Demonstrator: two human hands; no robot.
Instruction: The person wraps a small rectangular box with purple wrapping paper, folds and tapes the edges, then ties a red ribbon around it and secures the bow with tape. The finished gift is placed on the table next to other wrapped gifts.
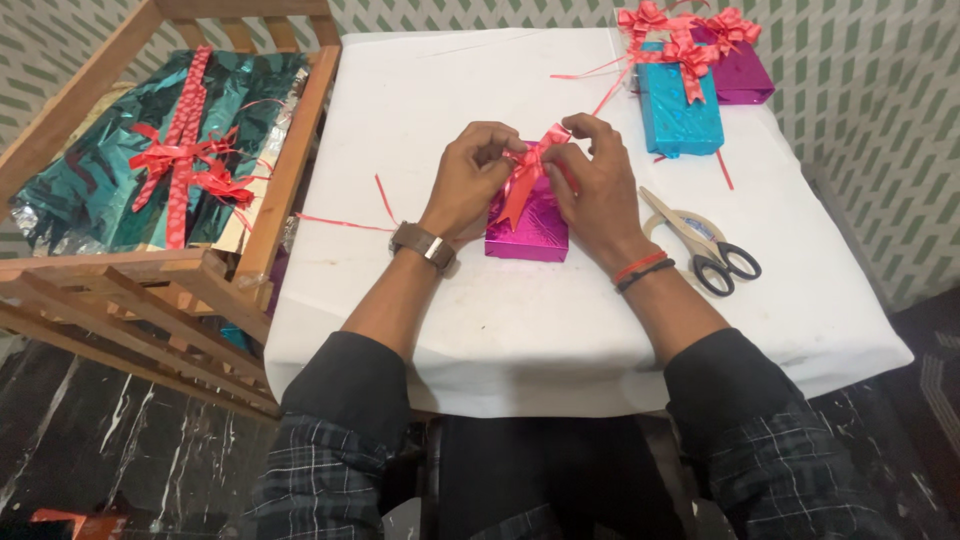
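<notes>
Two hands meet over pink box (528, 232) at table (480, 330) centre. Left hand (470, 180) and right hand (600, 190) both pinch red ribbon (527, 172) atop box, fingers closed on bow loops. Judgement: keep loops even, tension gentle, box pinned flat under palms. Foil wrap glossy, crinkled; ribbon thin, shiny, curling. Right of grip: scissors (705, 248) across tape roll. Beyond right hand: blue box (678, 105), purple box (742, 70), both bowed. Left of grip: wooden rack (285, 180) with green foil.

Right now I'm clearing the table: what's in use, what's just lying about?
In use:
left hand and right hand on the red ribbon bow
magenta gift box

Lying about:
scissors
tape roll
blue gift box
purple gift box
foil sheets in the wooden rack
</notes>
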